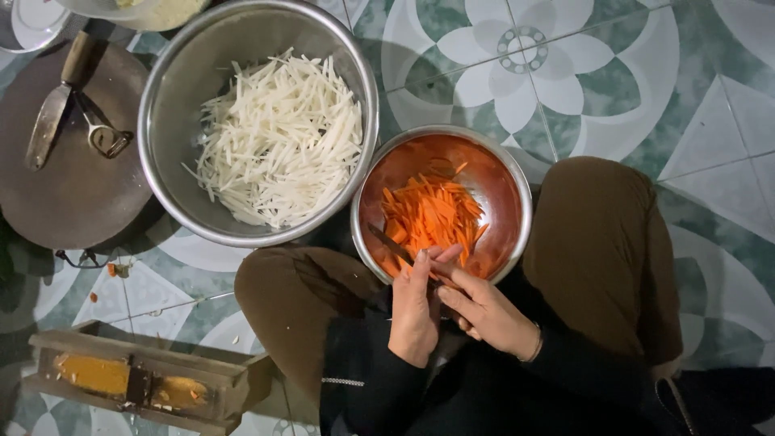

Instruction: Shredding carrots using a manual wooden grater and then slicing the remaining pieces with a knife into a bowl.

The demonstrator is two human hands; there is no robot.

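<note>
Left hand (416,311) and right hand (484,311) close together over the bowl (517,173) rim, fingers curled on a knife (391,244) and a mostly hidden carrot piece. Carrot strips (432,214), beyond the fingertips, look thin, light, slippery; best pinched in bunches.

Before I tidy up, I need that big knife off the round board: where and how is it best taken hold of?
Take the knife by its wooden handle, which points up and away at the far edge of the round board. Come from the top of the view, so the fingers stay clear of the blade, which lies flat and angles down-left. The peeler lies beside the blade, not the handle.
</note>
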